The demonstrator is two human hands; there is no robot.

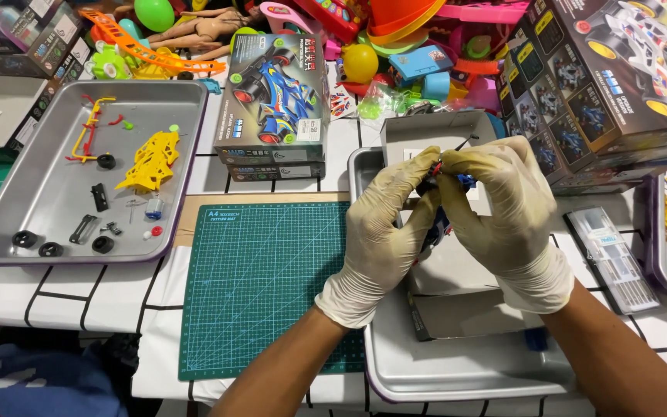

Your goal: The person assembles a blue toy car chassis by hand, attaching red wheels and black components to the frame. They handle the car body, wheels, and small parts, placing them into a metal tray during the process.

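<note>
My left hand [384,232] and my right hand [503,208], both in pale latex gloves, are closed together around a small toy car model [435,225] with blue, red and black parts. Most of the model is hidden by my fingers. I hold it above a metal tray [457,371] that has grey cardboard pieces lying in it. A thin black rod [465,141] sticks up behind my fingertips.
A green cutting mat [264,286] lies left of my hands. A second metal tray [32,193] at the left holds a yellow chassis [150,160], black wheels and small parts. Toy car boxes [275,100] and a pile of colourful toys [395,46] stand behind. A clear tool case [611,259] lies right.
</note>
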